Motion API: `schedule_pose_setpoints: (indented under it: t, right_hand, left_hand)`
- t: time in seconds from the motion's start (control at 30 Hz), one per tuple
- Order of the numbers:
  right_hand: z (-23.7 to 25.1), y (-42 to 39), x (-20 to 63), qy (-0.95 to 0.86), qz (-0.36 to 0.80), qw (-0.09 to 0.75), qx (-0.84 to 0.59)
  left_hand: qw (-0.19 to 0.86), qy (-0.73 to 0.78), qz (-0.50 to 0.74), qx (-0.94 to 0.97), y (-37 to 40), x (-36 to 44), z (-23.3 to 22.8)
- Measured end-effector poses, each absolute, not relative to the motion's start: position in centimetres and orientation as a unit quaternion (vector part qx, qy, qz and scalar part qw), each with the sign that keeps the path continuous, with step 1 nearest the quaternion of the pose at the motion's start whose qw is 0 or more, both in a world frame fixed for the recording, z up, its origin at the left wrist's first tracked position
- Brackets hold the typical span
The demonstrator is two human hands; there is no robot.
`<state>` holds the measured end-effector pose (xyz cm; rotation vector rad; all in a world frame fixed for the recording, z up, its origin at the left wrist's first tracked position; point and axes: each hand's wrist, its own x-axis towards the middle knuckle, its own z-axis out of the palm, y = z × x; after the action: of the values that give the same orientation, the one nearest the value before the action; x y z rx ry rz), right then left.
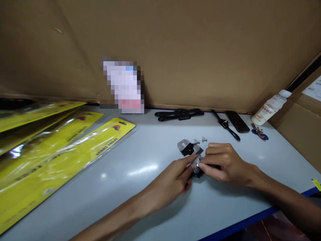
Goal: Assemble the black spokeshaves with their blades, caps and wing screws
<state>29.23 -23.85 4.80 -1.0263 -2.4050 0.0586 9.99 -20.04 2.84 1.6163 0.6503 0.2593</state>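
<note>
Both my hands meet over a small black and silver metal part (pixel 197 170) on the pale table (pixel 140 157). My left hand (pixel 173 182) pinches it from the left; my right hand (pixel 223 162) grips it from the right, fingers curled over it. Just beyond lie a flat grey metal plate (pixel 182 145) with a black piece (pixel 188 149) on it, and two small wing screws (pixel 196 141) (pixel 204 138). The held part is mostly hidden by my fingers.
Yellow plastic-wrapped packaging cards (pixel 62 150) are stacked at left. Two black two-handled tools (pixel 179 114) (pixel 225 124), a dark flat case (pixel 237 121), keys (pixel 259 133) and a white bottle (pixel 271 107) lie along the cardboard wall (pixel 200 50). The table's blue front edge (pixel 250 219) is close.
</note>
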Motion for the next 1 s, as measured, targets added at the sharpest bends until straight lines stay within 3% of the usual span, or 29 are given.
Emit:
schedule_pose_setpoints:
  t: [0.67, 1.0]
  right_hand:
    - [4.44, -23.76, 29.31, -0.883, -0.027, 0.25, -0.397]
    - [4.85, -23.62, 29.17, -0.856, 0.069, 0.291, -0.422]
  left_hand:
    - [0.634, 0.292, 0.102, 0.708, -20.14, 9.97, 2.95]
    - [0.638, 0.304, 0.102, 0.7, -20.18, 9.89, 3.12]
